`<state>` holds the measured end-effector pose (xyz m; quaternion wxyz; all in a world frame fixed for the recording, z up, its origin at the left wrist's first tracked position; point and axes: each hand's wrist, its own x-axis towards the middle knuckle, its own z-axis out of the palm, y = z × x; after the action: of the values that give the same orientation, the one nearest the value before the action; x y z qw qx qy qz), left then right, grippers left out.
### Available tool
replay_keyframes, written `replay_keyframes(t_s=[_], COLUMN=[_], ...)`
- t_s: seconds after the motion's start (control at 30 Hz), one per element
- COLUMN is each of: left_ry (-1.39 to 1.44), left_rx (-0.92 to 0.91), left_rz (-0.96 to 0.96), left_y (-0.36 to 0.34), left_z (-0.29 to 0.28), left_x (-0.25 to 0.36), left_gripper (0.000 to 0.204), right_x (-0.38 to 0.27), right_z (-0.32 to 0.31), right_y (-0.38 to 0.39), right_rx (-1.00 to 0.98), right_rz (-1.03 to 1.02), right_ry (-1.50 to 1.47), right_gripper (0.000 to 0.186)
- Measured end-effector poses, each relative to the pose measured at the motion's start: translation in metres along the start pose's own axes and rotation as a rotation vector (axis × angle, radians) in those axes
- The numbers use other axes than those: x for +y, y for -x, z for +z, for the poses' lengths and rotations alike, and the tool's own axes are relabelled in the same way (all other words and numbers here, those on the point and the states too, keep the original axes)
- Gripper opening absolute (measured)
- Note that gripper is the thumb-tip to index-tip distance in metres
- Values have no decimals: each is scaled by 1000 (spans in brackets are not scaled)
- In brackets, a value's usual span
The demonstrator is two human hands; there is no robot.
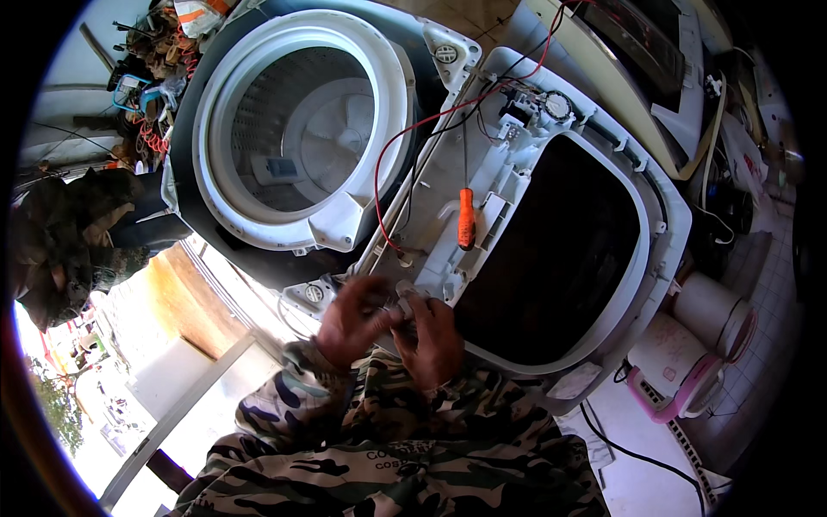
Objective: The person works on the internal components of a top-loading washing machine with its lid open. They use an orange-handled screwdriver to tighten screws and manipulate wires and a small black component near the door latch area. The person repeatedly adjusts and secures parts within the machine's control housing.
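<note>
My left hand (351,323) and my right hand (426,340) meet at the lower left corner of the detached washing machine top panel (663,241). A small grey piece (405,297) is between their fingers; my right hand grips it, and the left fingers curl beside it, their tips blurred. An orange-handled screwdriver (466,220) lies on the panel above my hands. Red and black wires (405,129) cross the panel. The open washer tub (310,129) stands at upper left, and the panel has a large dark window (551,250).
Tangled tools and coiled red hoses (151,129) lie at upper left, with dark camouflage cloth (65,241) below. Old appliances (633,60) stand at upper right. Two small pink and white appliances (668,362) sit at lower right. A metal rail (181,414) runs at lower left.
</note>
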<state>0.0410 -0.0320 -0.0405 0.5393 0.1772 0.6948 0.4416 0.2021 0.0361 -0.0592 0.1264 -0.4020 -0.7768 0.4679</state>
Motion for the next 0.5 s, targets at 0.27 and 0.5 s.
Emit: replay_keyframes(t_s=[0.27, 0.5], left_ry=[381, 517], left_rx=[52, 165], left_rz=[-32, 9], left_y=[18, 35], left_z=[8, 12], left_x=[-51, -63], left_gripper=[56, 54], right_x=[5, 6], right_z=[-26, -35], right_y=[-35, -116], right_rx=[-202, -335], right_rz=[-307, -47], right_ry=[-39, 107], right_gripper=[39, 32])
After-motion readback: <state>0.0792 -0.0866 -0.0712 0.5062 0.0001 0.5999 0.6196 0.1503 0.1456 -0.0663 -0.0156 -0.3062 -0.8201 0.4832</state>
